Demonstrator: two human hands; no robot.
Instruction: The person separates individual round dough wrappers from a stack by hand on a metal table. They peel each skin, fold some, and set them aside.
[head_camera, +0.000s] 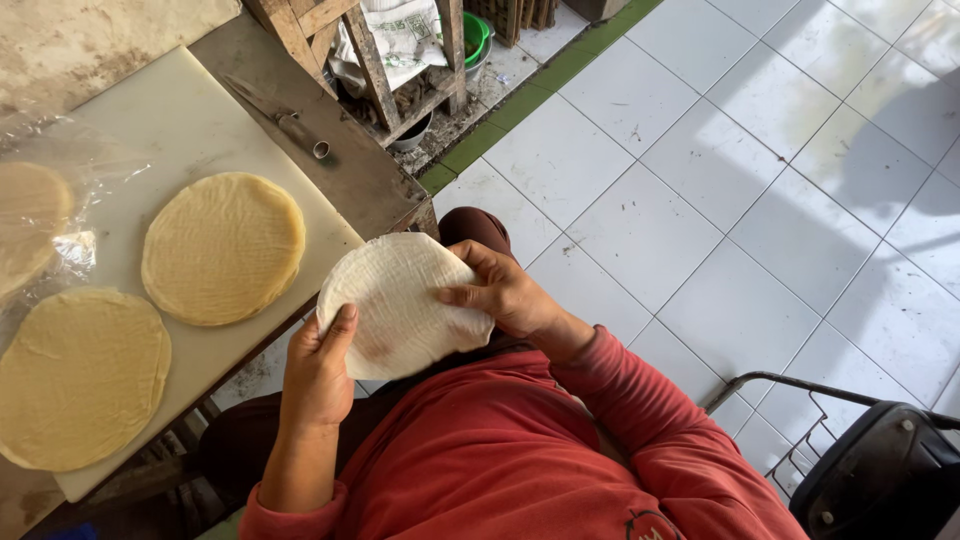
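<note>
A thin round white wrapper sheet (395, 300) is held in front of my chest by both hands. My left hand (318, 370) grips its lower left edge with the thumb on top. My right hand (505, 293) pinches its right side, fingers curled over the surface. To the left, two round pale yellow dough sheets (222, 247) (80, 375) lie flat on a white cutting board (180, 125). A third sheet (30, 220) sits under clear plastic at the far left edge.
A knife with a metal handle (285, 122) lies on the dark table edge (350, 180) beyond the board. A wooden frame with bags (395, 50) stands behind. White tiled floor (720, 180) spreads right. A black seat with wire rack (870, 470) is bottom right.
</note>
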